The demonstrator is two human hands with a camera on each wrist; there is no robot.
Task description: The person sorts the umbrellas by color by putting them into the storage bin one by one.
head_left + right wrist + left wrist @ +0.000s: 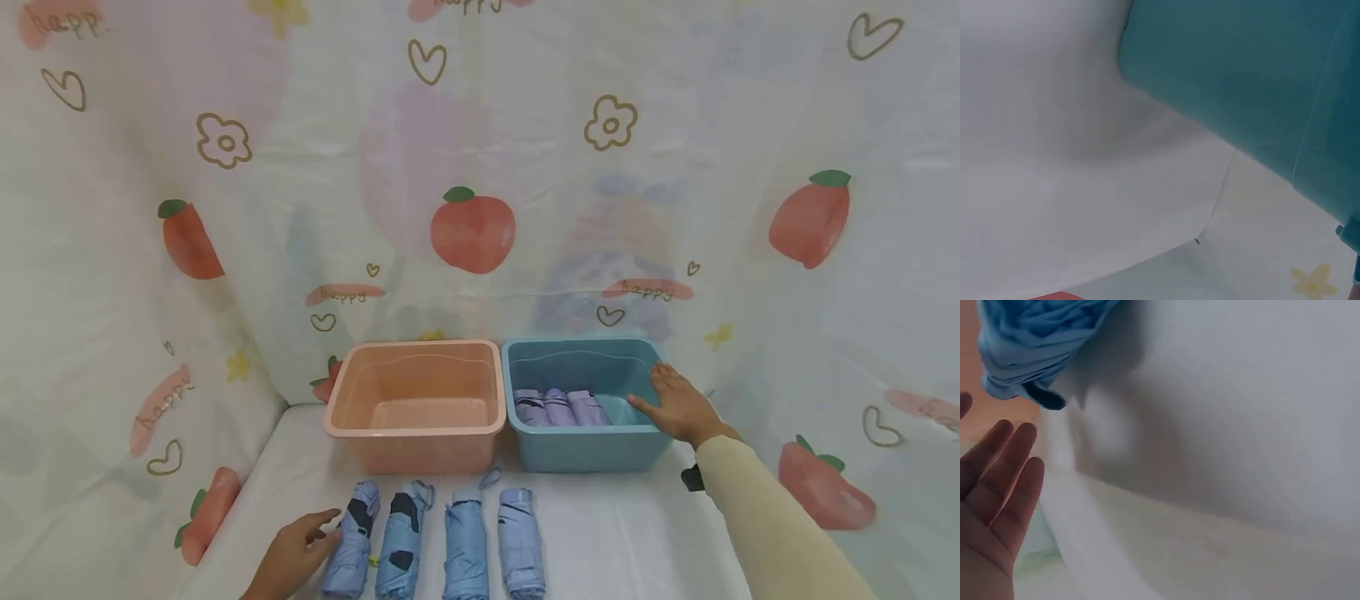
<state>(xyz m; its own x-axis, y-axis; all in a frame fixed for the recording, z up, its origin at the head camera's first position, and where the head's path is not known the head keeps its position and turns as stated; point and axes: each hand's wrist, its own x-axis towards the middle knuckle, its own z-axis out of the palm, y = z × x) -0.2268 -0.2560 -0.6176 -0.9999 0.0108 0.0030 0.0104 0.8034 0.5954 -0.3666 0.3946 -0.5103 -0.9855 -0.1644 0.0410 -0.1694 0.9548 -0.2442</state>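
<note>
My left hand (294, 552) is beside the leftmost folded blue umbrella (349, 546), its fingertips right at the umbrella's left side. In the left wrist view the fingers (1019, 487) are extended, near the gathered end of a blue umbrella (1041, 337). To its right lie more folded umbrellas: one with dark patches (399, 533), a plain light-blue one (466, 546) and a paler one (521, 542). My right hand (681, 407) rests on the right rim of the blue basin (592, 452), fingers straight and thumb over the inside. Three purple folded umbrellas (558, 408) lie in that basin.
A peach-coloured basin (427, 454) stands directly left of the blue one. Both sit on a white cloth surface (615, 533), behind the row of umbrellas. Printed fabric walls (480, 150) enclose the back and sides.
</note>
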